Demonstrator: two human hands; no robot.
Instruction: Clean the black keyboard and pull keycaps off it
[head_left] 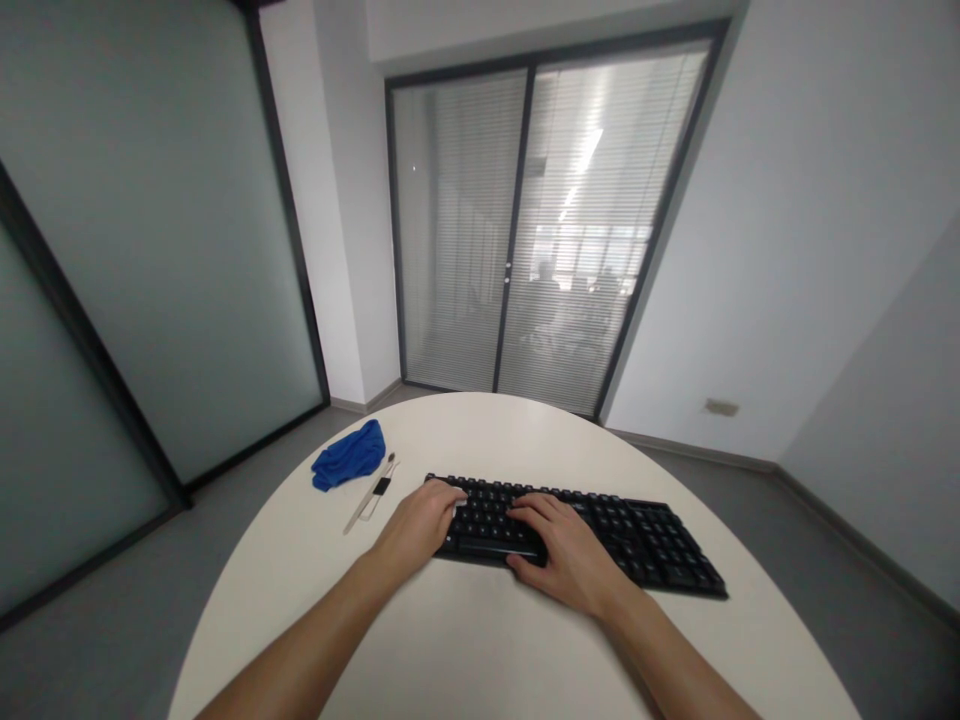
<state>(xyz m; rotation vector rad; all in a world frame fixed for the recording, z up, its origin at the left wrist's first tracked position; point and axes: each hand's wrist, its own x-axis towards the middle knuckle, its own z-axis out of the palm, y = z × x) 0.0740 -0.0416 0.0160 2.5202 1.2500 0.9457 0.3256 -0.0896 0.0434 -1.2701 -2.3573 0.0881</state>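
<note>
A black keyboard (645, 545) lies on the round pale table, angled slightly down to the right. My left hand (420, 520) rests over its left end with the fingers curled together. A small white piece (458, 493), perhaps a wipe, shows at those fingertips; most of it is hidden. My right hand (559, 550) lies on the middle keys, fingers stretched out and thumb apart near the front edge, holding nothing. Left of the keyboard are a thin pale stick-like brush (366, 498) with a dark tip and a small black item (382, 486) with a thin white loop.
A crumpled blue cloth (351, 455) lies near the left edge of the table (465, 640). Beyond the table stand a glass partition with blinds (577, 250), a frosted panel (165, 230) on the left and a white wall (810, 220) on the right.
</note>
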